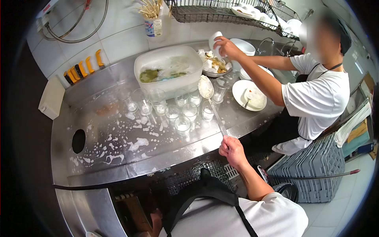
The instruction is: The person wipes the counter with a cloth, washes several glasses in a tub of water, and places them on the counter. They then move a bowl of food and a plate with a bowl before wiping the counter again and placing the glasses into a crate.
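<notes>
My right hand [233,152] is closed around the long handle of a large serving spoon [218,118]. The spoon's bowl is coated with something whitish and points away over the steel counter [94,130]. Beneath and beside it stand several drinking glasses [182,125], some with white suds inside. A translucent plastic tub [167,89] behind them holds sudsy, greenish water. Low at the left of my body, my left hand [156,218] shows only in part and dimly; its fingers cannot be made out.
At right a co-worker [323,87] tips a white bowl [215,39] over a pan of food scraps [217,72]. White plates [241,93] stand nearby. Yellow-handled knives [87,65] line the wall; a wire rack [221,15] hangs above. Grey crates [310,170] stand on the floor.
</notes>
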### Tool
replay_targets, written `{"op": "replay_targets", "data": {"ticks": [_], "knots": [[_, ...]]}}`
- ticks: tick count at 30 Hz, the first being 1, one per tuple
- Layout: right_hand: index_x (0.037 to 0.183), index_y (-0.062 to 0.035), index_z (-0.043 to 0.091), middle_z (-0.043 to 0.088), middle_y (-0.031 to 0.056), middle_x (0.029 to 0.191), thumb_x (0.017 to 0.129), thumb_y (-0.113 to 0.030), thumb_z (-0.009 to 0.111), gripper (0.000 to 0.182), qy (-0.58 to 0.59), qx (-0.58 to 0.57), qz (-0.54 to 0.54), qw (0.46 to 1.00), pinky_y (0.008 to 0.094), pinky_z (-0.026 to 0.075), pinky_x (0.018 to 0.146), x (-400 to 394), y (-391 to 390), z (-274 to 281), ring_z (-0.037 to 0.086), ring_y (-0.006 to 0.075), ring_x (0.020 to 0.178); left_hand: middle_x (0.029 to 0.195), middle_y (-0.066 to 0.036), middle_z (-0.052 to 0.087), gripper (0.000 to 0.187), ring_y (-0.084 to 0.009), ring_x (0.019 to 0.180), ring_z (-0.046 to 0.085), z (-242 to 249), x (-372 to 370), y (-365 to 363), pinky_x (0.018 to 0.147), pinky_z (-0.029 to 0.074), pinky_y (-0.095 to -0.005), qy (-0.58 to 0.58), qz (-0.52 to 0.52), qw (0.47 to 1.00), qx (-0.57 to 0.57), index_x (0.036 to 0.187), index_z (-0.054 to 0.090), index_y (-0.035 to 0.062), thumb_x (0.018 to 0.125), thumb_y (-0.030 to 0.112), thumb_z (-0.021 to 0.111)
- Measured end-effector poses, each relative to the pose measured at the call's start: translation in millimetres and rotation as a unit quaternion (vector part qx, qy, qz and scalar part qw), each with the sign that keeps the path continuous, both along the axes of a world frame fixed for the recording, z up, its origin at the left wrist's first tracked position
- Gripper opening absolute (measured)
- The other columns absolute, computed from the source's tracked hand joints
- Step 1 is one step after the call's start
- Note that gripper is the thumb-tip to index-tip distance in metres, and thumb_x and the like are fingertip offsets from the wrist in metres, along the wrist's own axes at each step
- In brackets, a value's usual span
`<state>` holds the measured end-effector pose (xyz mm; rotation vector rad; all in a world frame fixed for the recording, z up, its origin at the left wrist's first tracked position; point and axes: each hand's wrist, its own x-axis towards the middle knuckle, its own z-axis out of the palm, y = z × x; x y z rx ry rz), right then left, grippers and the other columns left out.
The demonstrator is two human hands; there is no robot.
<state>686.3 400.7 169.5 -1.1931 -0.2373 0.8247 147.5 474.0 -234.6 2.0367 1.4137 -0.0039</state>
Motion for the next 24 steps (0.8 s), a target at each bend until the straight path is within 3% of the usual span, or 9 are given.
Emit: {"op": "replay_targets", "data": {"ticks": [6,10,11,12,16,19,21,23,24], "knots": [[0.067,-0.0097,0.041,0.031,-0.0013,0.058,0.101,-0.025,0.048,0.037,0.024,0.03,-0.01,0.999,0.0281,0.027,0.051,5,19,9,0.03,0.0133,0.052,0.057,-0.003,0.056,0.026,-0.0184,0.044,0.05,9,19,2,0.04,0.04,-0.0346,-0.033,0.004,0.996,0.081,0.074,0.061,0.0128,0.094,0.028,0.058],[0.067,-0.0106,0.04,0.03,-0.0021,0.059,0.101,-0.024,0.047,0.038,0.018,0.063,-0.02,0.998,0.0282,0.026,0.051,14,24,18,0.029,0.0126,0.052,0.06,-0.008,0.058,0.024,-0.025,0.047,0.056,-31,-5,-10,0.044,0.046,-0.0394,0.144,-0.2,0.924,0.293,0.079,0.065,0.0104,0.094,0.027,0.055],[0.066,-0.0107,0.04,0.03,-0.0021,0.059,0.101,-0.024,0.047,0.038,0.015,0.073,-0.027,0.997,0.0282,0.026,0.05,20,22,16,0.029,0.0125,0.052,0.06,-0.008,0.058,0.024,-0.0251,0.047,0.056,-22,-24,-14,0.045,0.046,-0.0395,0.066,-0.063,0.991,0.099,0.08,0.065,0.0104,0.094,0.027,0.055],[0.066,-0.0112,0.04,0.031,-0.0022,0.06,0.101,-0.024,0.048,0.038,0.028,0.075,-0.049,0.996,0.028,0.025,0.05,27,21,16,0.029,0.0125,0.053,0.061,-0.008,0.058,0.024,-0.0252,0.048,0.056,-16,-30,-15,0.045,0.046,-0.0396,0.063,-0.024,0.996,0.05,0.08,0.065,0.0103,0.094,0.027,0.055],[0.067,-0.0116,0.042,0.032,-0.0019,0.061,0.1,-0.022,0.048,0.036,-0.059,0.043,-0.133,0.988,0.0287,0.027,0.051,75,12,23,0.03,0.0127,0.053,0.062,-0.009,0.059,0.024,-0.0256,0.049,0.057,7,-39,-2,0.046,0.047,-0.0399,0.069,0.029,0.997,-0.014,0.08,0.065,0.0102,0.094,0.027,0.055],[0.071,-0.0057,0.053,0.044,0.0011,0.062,0.097,-0.017,0.05,0.029,-0.147,-0.041,-0.171,0.973,0.0303,0.034,0.052,151,-2,9,0.04,0.0154,0.054,0.063,-0.009,0.059,0.024,-0.0259,0.05,0.057,21,-30,8,0.047,0.047,-0.0401,0.061,0.051,0.997,-0.026,0.081,0.065,0.01,0.094,0.027,0.055],[0.085,0.0003,0.064,0.059,0.0094,0.068,0.092,-0.01,0.05,0.018,-0.363,-0.181,-0.19,0.894,0.0336,0.043,0.057,189,-14,23,0.054,0.021,0.061,0.063,-0.009,0.059,0.025,-0.0261,0.05,0.057,31,-16,13,0.047,0.047,-0.0403,0.056,0.057,0.997,-0.024,0.081,0.065,0.01,0.094,0.028,0.054],[0.099,0.0013,0.067,0.068,0.0179,0.081,0.088,-0.007,0.049,0.023,-0.539,-0.348,-0.121,0.758,0.0379,0.05,0.067,264,-25,13,0.062,0.0276,0.072,0.064,-0.009,0.059,0.025,-0.0263,0.051,0.057,41,4,16,0.048,0.047,-0.0405,0.045,0.066,0.997,-0.024,0.082,0.065,0.0099,0.094,0.028,0.054],[0.1,0.0018,0.066,0.068,0.0212,0.087,0.088,-0.009,0.051,0.023,-0.467,-0.372,-0.126,0.792,0.0404,0.05,0.071,288,-23,21,0.063,0.0314,0.078,0.064,-0.009,0.06,0.025,-0.0264,0.051,0.057,47,14,16,0.048,0.047,-0.0405,0.041,0.073,0.996,-0.027,0.082,0.065,0.0098,0.095,0.028,0.054]]}}
